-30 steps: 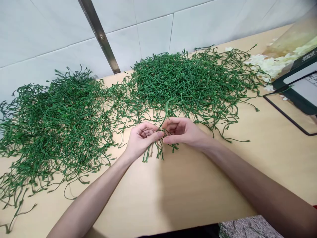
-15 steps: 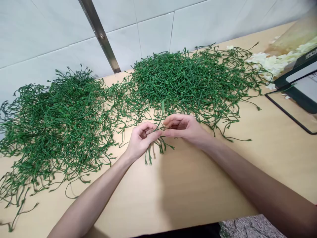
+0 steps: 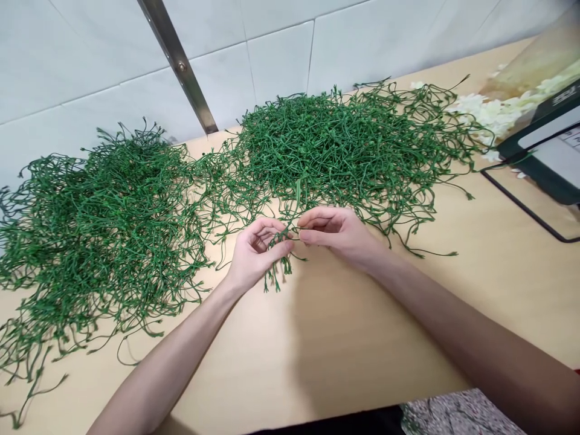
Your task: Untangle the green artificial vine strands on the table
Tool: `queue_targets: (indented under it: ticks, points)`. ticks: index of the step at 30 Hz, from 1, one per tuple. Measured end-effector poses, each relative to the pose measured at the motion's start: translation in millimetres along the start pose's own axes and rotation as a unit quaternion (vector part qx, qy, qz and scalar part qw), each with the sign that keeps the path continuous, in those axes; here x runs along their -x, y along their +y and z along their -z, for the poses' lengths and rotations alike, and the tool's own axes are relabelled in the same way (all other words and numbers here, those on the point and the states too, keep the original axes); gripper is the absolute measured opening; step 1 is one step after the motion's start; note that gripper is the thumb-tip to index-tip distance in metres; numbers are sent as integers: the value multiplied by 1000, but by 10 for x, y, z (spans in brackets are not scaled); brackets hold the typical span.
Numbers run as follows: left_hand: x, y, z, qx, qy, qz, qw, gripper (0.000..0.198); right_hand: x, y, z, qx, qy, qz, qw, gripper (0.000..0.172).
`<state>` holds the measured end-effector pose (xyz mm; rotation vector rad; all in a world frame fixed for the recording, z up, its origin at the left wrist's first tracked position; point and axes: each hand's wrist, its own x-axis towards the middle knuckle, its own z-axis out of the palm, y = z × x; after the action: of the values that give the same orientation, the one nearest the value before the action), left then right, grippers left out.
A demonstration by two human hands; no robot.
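Grip of L hand [image 3: 259, 249] clamped on small bunch of thin green plastic-looking stems w/ forked tips [image 3: 281, 234]; R hand [image 3: 334, 231], thumb + fingertips nearly together, just beside it, can't tell if pinching a stem. Step looks like 2-handed arranging of bunch; next move prob. calls for steady L hold, fine R pinch. Beyond: L heap [image 3: 104, 223] + R heap [image 3: 335, 145], same green stems, on pale wood-look worktop [image 3: 362, 350].

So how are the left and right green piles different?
The left pile runs off the picture; the right pile doesn't. The left pile reaches lower in the picture than the right pile. The right pile has white flowers beside it; the left pile doesn't. Both look tangled and green.
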<state>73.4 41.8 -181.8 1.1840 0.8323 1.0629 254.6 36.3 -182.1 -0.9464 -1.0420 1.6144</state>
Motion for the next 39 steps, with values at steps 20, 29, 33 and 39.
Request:
queue_targets:
  ticks: [20,29,33,39]
  points:
    - [5,-9,21,-15,-10,65,998,27,50,-65,-41,143,-73,10,987,31]
    - [12,7,32,4,-8,49,999,31,37,-82,-32,115,-40,13,992,35]
    - [7,31,26,33,-22,61,997,31,25,-45,11,139,-38,2,990,34]
    - [5,-73,30,34,-36,49,998,29,28,-65,38,141,-88,-5,986,33]
